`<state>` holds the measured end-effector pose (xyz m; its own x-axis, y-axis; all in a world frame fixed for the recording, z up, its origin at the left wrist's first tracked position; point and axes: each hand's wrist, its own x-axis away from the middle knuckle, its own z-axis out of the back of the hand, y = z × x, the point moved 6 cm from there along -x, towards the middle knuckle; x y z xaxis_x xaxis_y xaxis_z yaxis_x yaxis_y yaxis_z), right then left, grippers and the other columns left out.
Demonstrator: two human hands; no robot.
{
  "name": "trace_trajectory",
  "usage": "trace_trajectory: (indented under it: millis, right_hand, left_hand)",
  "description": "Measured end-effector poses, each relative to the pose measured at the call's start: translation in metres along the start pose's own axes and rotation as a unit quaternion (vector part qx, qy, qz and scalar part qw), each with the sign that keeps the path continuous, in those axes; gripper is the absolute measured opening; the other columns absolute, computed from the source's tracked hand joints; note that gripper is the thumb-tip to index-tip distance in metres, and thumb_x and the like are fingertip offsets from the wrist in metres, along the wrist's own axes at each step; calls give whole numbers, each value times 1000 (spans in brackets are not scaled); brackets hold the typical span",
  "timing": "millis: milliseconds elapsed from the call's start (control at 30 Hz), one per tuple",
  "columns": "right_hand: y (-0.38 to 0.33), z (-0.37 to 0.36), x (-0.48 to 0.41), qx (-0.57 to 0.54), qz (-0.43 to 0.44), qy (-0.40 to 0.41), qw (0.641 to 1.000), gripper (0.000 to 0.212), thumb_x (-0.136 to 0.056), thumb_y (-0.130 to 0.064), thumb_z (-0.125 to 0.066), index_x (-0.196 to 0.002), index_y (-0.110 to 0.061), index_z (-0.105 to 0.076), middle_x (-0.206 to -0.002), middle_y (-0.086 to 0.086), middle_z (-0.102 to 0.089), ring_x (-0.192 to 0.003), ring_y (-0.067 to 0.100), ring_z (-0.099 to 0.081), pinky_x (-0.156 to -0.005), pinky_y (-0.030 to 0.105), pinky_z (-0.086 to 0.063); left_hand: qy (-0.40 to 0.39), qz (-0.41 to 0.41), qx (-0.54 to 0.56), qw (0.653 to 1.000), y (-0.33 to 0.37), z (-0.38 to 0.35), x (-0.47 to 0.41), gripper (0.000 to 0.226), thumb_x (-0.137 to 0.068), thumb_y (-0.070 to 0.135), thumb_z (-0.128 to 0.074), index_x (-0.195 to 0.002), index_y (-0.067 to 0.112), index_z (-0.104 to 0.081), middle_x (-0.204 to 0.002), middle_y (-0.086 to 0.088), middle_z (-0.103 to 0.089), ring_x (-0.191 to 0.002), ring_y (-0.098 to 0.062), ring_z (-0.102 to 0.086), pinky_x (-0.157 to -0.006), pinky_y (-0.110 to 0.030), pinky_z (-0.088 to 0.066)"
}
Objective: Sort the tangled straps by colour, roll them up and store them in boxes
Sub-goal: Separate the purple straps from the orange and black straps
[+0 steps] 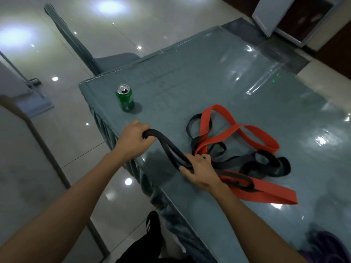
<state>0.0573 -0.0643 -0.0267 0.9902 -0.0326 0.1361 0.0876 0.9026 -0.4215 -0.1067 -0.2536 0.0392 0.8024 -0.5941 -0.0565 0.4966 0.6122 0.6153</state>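
Between our hands runs a black strap (157,134), lifted slightly off the table (209,76). Our left hand (133,140) is curled round its looped end at the table's near edge. Our right hand (199,170) grips the same strap where it enters the tangle. Right of that hand, the red strap (275,195) and more black webbing lie knotted together. We note a green can (125,98) standing beyond the left hand.

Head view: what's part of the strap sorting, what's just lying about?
Job: black strap, gripped by left hand and right hand; red strap tangled with it.
Lying about: green can, chair, purple bundle.
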Motion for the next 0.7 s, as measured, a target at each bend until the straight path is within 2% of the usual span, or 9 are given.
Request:
trace_trajectory:
  millis: [67, 100, 167, 233, 367, 467, 567, 633, 700]
  right_hand:
    - [4, 8, 2, -59, -22, 10, 998, 64, -87, -73, -47, -134, -31, -47, -98, -8, -66, -95, 15, -57, -98, 37, -39]
    - [5, 11, 4, -63, -24, 20, 998, 65, -84, -68, -58, -135, -29, -48, -97, -7, -68, -93, 16, -60, -94, 36, -42]
    - [10, 16, 8, -7, -19, 45, 999, 58, -84, -39, -72, -135, -22, -51, -100, -1, -71, -92, 21, -66, -90, 38, -47]
    - [22, 29, 14, 44, -49, 78, 995, 46, -82, -19, -70, -126, -18, -57, -98, 2, -71, -92, 26, -67, -87, 38, -46]
    - [49, 76, 33, 53, -134, 149, 978, 24, -75, -11, -72, -97, -17, -64, -85, 2, -66, -86, 30, -63, -79, 44, -45]
    - [63, 117, 49, 57, -155, 193, 967, 25, -74, -9, -71, -98, -14, -66, -87, 6, -67, -88, 33, -63, -80, 49, -47]
    - [71, 151, 68, 46, -166, 241, 955, 32, -74, -4, -72, -105, -10, -68, -97, 10, -69, -96, 36, -63, -85, 51, -48]
    - [74, 171, 87, 36, -177, 294, 939, 38, -72, 3, -71, -108, -7, -68, -101, 13, -67, -98, 38, -61, -87, 50, -48]
    - [76, 191, 108, 45, -179, 338, 923, 42, -68, 7, -69, -108, -6, -68, -100, 14, -64, -97, 38, -59, -88, 47, -47]
  left_hand:
    - [11, 32, 42, 999, 6, 3, -7, 21, -79, 37, -49, -75, 19, -61, -68, 0, -53, -70, -17, -49, -61, -33, -37]
    - [15, 43, 60, 997, 10, 3, -9, 19, -80, 36, -51, -75, 20, -61, -69, -1, -53, -67, -17, -51, -59, -33, -37]
    - [24, 57, 86, 994, 18, 3, -11, 12, -85, 30, -55, -76, 24, -62, -70, 0, -55, -63, -16, -52, -56, -31, -37]
    - [30, 54, 97, 993, 27, 3, -13, 10, -85, 29, -56, -76, 30, -61, -71, 1, -55, -63, -14, -52, -56, -30, -36]
    - [64, 37, 106, 992, 34, 8, -16, 18, -79, 34, -54, -84, 23, -68, -75, 3, -52, -68, -14, -53, -61, -35, -41]
    - [66, 18, 81, 994, 34, 7, -21, 17, -81, 29, -59, -92, 25, -71, -76, 4, -52, -75, -19, -51, -66, -35, -42]
    - [59, -33, 43, 997, 51, -3, -21, 18, -79, 26, -61, -91, 22, -74, -68, 11, -55, -81, -20, -50, -70, -36, -41]
    - [40, -49, 42, 997, 66, -15, -20, 16, -79, 26, -62, -89, 20, -73, -68, 10, -55, -79, -21, -51, -69, -37, -43]
    - [4, -35, 71, 997, 79, -28, -21, 3, -84, 22, -66, -85, 25, -67, -70, 8, -55, -73, -18, -53, -62, -35, -44]
